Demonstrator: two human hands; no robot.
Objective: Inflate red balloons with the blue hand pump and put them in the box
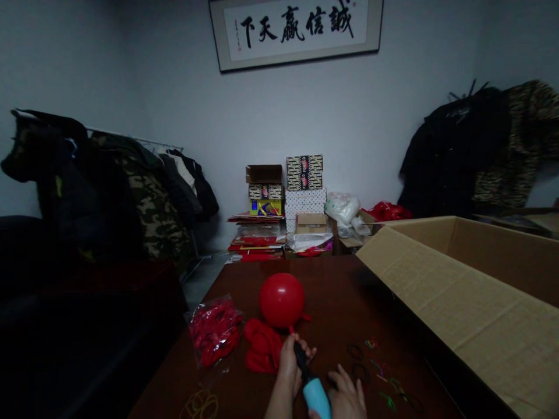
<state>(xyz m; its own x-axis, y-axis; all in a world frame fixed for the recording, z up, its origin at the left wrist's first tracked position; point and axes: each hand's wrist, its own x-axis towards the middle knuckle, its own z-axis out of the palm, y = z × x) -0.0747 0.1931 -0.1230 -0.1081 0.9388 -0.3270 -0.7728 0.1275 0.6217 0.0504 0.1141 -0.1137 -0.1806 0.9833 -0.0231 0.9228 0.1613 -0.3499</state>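
Note:
A partly inflated red balloon [282, 299] sits on the nozzle of a hand pump [311, 384] with a black shaft and a light blue handle. My left hand [292, 359] is closed around the balloon's neck and the pump's nozzle. My right hand [347, 397] is at the blue handle near the bottom edge, fingers curled on it. A pile of flat red balloons [262, 346] lies just left of my left hand. A clear bag of red balloons [213, 331] lies further left on the dark brown table [332, 291].
A big open cardboard box [471, 291] fills the right side. Loose rubber bands [375, 364] lie right of my hands, more bands [201, 404] at the lower left. Stacked boxes [303, 186] and coats on a rack [131, 192] stand by the far wall.

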